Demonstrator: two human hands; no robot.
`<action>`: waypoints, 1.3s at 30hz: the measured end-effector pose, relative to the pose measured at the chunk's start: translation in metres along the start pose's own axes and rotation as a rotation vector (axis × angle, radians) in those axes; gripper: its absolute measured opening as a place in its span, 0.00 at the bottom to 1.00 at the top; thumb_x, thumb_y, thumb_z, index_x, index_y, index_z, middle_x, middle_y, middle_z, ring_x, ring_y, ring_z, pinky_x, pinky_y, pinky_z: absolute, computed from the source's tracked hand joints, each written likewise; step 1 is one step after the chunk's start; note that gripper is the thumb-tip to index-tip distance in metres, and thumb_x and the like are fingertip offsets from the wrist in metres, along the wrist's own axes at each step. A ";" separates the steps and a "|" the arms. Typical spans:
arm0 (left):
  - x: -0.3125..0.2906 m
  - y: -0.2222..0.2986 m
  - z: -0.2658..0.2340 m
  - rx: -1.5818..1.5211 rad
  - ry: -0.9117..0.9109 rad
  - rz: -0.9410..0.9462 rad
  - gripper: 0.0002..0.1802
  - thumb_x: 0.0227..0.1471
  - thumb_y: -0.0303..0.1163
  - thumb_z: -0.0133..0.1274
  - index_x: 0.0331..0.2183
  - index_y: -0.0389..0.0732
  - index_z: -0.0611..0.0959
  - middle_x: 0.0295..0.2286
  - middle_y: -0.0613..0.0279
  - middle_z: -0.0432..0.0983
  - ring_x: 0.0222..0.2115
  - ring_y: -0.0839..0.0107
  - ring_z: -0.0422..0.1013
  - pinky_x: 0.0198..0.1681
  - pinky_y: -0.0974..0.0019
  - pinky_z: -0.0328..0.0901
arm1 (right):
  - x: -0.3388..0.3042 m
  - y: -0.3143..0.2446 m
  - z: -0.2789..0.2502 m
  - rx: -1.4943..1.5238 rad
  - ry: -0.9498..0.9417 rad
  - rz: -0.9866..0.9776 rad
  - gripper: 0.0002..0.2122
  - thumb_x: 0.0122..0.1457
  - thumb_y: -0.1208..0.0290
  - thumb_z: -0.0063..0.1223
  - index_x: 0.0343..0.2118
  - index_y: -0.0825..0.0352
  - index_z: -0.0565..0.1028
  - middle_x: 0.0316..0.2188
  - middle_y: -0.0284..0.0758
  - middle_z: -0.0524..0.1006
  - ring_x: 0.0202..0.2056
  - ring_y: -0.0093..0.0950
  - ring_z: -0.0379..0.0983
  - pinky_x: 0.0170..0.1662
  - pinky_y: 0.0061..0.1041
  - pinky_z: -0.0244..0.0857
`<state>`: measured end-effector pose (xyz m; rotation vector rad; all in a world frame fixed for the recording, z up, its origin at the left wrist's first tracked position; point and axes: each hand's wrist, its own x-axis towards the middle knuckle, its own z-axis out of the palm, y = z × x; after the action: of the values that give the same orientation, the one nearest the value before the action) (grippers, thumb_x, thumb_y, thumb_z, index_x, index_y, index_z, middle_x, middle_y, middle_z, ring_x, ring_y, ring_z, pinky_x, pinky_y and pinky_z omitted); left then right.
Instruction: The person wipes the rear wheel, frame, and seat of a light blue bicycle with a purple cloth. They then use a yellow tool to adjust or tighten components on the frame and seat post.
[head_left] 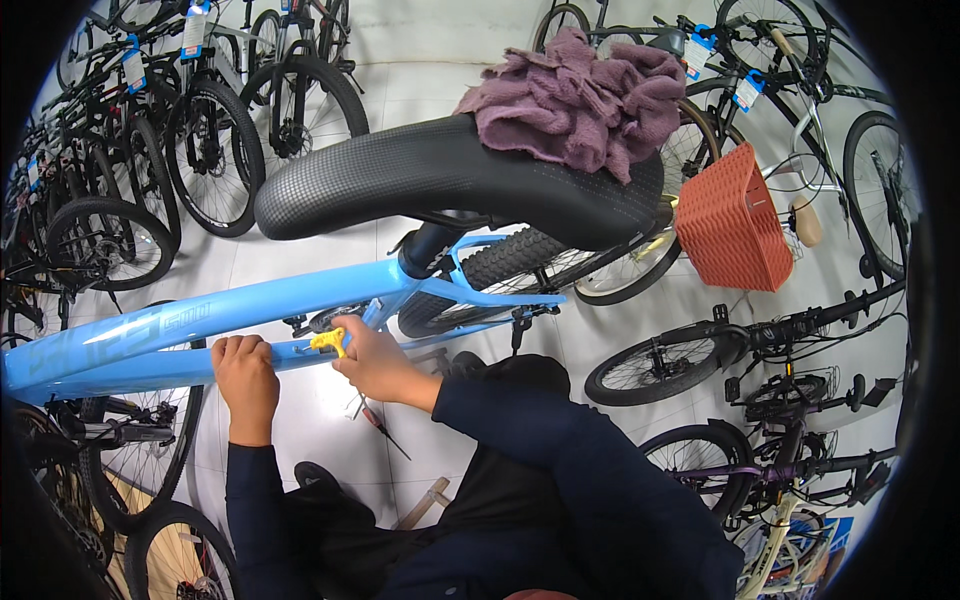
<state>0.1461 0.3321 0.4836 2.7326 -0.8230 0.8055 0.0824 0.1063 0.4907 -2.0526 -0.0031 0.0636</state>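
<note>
A light-blue bicycle frame (pixel 290 285) runs from the left edge toward the middle, below a long black saddle (pixel 370 180). My left hand (pixel 247 378) is closed over the lower frame tube, fingers curled over its top. My right hand (pixel 380 362) grips a small yellow-handled tool (pixel 328 341) against the same tube, just to the right of the left hand. The tool's working end is too small to make out. On the saddle's rear lies a crumpled mauve cloth (pixel 590 105). Behind the seat post, the knobby rear tyre (pixel 510 258) shows.
Rows of bicycles with black tyres (pixel 213 160) stand at the back left. More bicycles line the right, one with an orange-red basket (pixel 735 225). On the white tiled floor below my hands lies a thin red-and-black tool (pixel 376 420), near a wooden piece (pixel 425 502).
</note>
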 end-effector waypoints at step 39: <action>-0.014 0.074 0.001 -1.502 0.138 -1.312 0.28 0.50 0.29 0.61 0.51 0.35 0.71 0.46 0.55 0.72 0.45 0.66 0.71 0.47 0.61 0.68 | 0.025 -0.012 -0.008 0.494 -0.255 0.130 0.13 0.66 0.68 0.51 0.46 0.75 0.73 0.24 0.35 0.79 0.19 0.18 0.73 0.22 0.18 0.67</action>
<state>0.0959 0.2770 0.4762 1.2420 0.4114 -0.0507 0.1082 0.1054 0.5039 -1.5381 -0.0110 0.3708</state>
